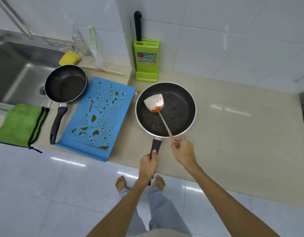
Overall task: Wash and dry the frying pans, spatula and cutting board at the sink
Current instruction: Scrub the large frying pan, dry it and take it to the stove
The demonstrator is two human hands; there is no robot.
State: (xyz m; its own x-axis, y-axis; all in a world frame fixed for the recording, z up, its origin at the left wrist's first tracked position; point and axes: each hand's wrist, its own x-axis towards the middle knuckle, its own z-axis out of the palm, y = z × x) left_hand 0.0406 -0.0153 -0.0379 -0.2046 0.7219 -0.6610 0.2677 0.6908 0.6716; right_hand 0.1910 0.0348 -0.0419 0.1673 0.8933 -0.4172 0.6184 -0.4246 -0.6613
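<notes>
Left hand [147, 165] is wrapped round the big pan's black handle, thumb laid along the top, fingers curled under. The big pan [180, 106] sits flat on the counter [233, 125] just right of the board [99, 117], its dark inside beaded with oily drops. Right hand [182, 151] pinches the wooden end of the spatula [154, 102] between thumb and fingers. The steel blade lies inside that pan, a pool of orange sauce sitting in it.

The board, blue, lies flat, spattered all over with brown-orange drops and puddles. Close against its left edge is the small pan [66, 83], greasy too, its bowl hanging partly over the sink [16, 71], its handle pointing back toward the person. Further left of the board, a green cloth [17, 124] lies folded at the counter's edge. Behind the board are a yellow sponge [70, 58] and a squeegee [98, 60]. Behind and to its right, a green knife block [146, 60] stands against the tiles, one black handle sticking up.
</notes>
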